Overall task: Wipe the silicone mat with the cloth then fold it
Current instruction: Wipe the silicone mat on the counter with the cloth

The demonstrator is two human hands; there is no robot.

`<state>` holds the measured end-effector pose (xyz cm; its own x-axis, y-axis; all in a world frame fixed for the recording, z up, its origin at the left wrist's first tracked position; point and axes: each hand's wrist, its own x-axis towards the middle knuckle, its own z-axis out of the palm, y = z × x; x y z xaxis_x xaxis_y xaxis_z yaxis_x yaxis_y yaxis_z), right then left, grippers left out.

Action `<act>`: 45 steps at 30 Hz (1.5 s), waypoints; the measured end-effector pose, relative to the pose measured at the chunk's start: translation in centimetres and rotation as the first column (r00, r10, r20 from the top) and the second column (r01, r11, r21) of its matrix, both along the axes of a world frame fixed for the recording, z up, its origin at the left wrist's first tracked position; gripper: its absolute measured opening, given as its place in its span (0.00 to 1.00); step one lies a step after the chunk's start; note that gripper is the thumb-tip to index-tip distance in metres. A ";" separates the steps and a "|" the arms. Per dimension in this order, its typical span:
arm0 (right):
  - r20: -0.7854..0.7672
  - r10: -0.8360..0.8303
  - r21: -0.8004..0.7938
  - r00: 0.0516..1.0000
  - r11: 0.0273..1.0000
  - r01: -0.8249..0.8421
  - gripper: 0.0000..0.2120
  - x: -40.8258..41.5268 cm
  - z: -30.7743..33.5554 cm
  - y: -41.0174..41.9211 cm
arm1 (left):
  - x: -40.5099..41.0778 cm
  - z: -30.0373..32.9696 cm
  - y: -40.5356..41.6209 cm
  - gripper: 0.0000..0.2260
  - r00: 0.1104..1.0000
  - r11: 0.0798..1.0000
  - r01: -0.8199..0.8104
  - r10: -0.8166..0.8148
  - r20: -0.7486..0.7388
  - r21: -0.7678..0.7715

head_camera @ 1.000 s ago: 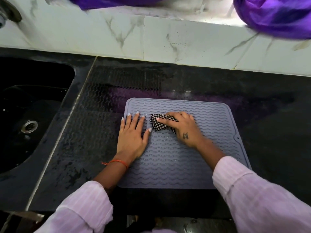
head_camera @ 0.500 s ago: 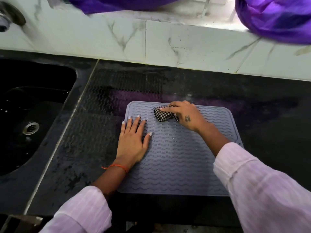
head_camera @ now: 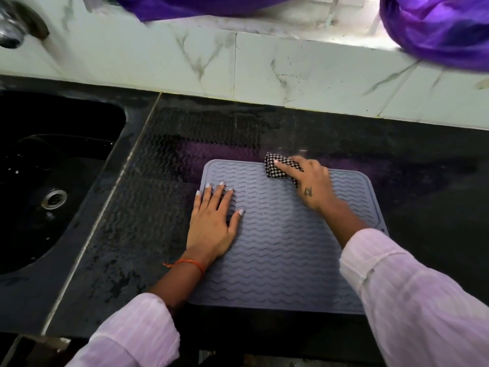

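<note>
Here the right hand (head_camera: pixel 311 181) grips the bunched checked cloth (head_camera: pixel 281 168) at the far edge of the silicone mat (head_camera: pixel 285 242); the left hand (head_camera: pixel 211 226) lies flat, fingers spread, on the mat's left side (an anchor). Best to wipe along the ridges with overlapping strokes, pressing evenly.

Grey wavy-ribbed mat (head_camera: pixel 285 234); black-white checked cloth (head_camera: pixel 280 168); black counter (head_camera: pixel 423 194); purple fabric (head_camera: pixel 436 27).

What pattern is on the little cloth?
Black and white checks. The cloth shows best in the head view.
</note>
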<state>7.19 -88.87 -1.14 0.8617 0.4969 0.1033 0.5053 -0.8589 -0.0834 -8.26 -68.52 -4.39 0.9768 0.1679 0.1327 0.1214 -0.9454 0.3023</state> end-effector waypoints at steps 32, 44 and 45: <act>-0.118 -0.105 0.033 0.987 0.993 0.109 0.33 -6.6 0.9 -3.8 | 0.0 -0.2 0.1 0.30 1.000 1.000 0.011 -0.011 -0.013 -0.017; -0.070 -0.066 0.116 0.995 0.990 0.074 0.35 -11.1 0.5 -4.9 | 0.0 -0.2 0.2 0.29 1.000 1.000 0.007 -0.007 -0.021 0.000; -0.053 -0.064 0.135 0.997 0.988 0.071 0.35 -12.1 0.5 -5.3 | -0.1 -0.3 0.2 0.29 1.000 1.000 0.008 -0.008 -0.021 0.001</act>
<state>-4.96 -94.18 -0.61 0.8984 0.4215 0.1232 0.4390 -0.8698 -0.2252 -8.33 -68.31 -4.65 0.9806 0.1603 0.1126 0.1204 -0.9467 0.2989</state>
